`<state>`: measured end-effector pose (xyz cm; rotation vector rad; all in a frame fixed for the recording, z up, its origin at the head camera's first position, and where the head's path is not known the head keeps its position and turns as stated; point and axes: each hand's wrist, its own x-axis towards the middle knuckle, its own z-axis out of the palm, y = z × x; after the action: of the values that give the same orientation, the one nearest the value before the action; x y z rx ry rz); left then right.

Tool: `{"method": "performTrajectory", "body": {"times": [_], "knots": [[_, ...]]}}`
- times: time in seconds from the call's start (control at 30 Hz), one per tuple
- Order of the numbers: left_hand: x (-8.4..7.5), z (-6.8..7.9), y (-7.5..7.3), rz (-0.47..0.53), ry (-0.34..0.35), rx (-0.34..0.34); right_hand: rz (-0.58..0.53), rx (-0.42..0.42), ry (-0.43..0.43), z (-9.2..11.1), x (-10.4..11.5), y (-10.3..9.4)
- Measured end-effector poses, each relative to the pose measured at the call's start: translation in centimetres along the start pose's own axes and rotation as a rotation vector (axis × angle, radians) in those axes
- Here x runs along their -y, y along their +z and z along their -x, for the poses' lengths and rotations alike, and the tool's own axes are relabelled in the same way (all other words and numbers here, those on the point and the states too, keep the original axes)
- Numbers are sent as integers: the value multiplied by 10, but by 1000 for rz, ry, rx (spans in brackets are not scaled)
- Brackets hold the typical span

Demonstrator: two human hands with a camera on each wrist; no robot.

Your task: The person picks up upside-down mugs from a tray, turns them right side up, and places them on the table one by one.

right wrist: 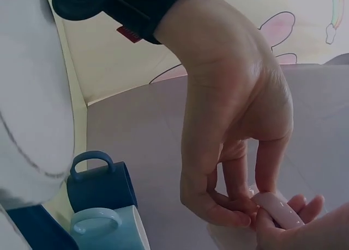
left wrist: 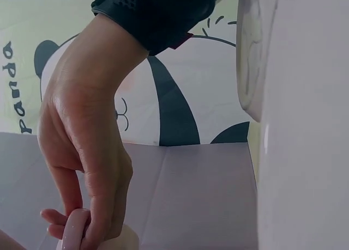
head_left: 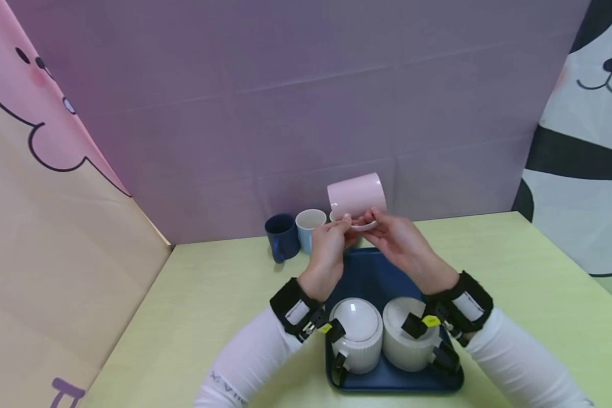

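Observation:
A pink mug (head_left: 357, 195) is held up on its side above the far end of a blue tray (head_left: 372, 277), its handle (right wrist: 279, 211) toward me. My left hand (head_left: 328, 252) pinches that handle from the left, thumb on one side and fingers on the other. From the right, my right hand (head_left: 405, 243) also has thumb and fingertips on the handle. Both sets of fingers meet close together there, as the right wrist view shows. The left wrist view catches only the handle and a little of the mug's body; the rest is out of frame.
Two white ribbed mugs, a left one (head_left: 359, 351) and a right one (head_left: 403, 348), stand upside down on the tray under my wrists. Near the back wall are a navy mug (head_left: 281, 232) and a light blue mug (head_left: 306, 226). Another rim beside them is mostly hidden by my hands.

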<state>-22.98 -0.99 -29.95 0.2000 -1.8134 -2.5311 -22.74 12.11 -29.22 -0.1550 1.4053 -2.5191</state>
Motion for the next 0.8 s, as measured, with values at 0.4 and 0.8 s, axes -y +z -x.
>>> {"method": "performTrajectory", "body": {"times": [0.4,0.8], "knots": [[1,-3,1,3,-21,36,-127,-28,31,0,4,3],[-6,-4,-6,-144,-61,179,-112,-27,32,2,13,-1]]}}
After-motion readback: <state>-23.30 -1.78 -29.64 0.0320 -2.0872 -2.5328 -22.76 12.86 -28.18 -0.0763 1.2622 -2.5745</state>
